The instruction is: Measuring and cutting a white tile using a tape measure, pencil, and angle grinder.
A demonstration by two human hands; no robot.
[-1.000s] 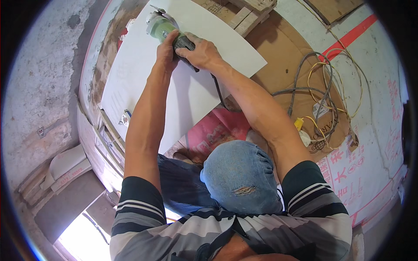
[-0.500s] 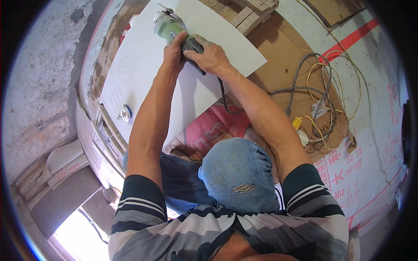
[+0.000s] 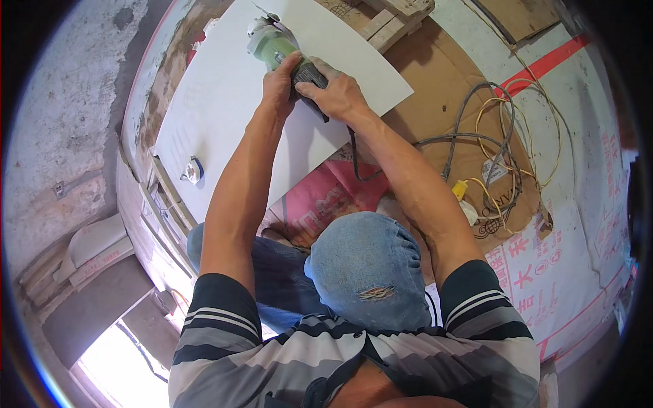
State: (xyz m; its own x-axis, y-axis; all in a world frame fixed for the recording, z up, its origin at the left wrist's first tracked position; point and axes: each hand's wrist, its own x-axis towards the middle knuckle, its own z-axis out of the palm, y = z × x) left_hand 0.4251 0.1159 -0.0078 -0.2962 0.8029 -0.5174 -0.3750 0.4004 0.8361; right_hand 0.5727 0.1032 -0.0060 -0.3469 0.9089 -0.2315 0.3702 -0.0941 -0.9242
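Both my hands grip a green and black angle grinder (image 3: 277, 49) over a large white panel (image 3: 211, 129). My left hand (image 3: 280, 81) wraps the tool's body, thumb along the green housing. My right hand (image 3: 335, 90) is closed round the dark rear handle. The disc (image 3: 266, 15) is at the far end, at or just above the panel near its far edge; whether it touches I cannot tell. A black power cord (image 3: 355, 153) runs from the handle down under my right forearm. Near the panel's left edge lies a small white and blue tape measure (image 3: 194, 170).
Brown cardboard (image 3: 435, 68) lies right of the panel, with coiled grey and yellow cables (image 3: 507, 139) and a yellow plug (image 3: 460, 188) on it. Wooden pieces (image 3: 394, 24) sit at the panel's far right. A red bag (image 3: 326, 200) is in front of my knee.
My hands and the grinder have shifted slightly to the right and a little nearer across the panel. Both hands keep their grip.
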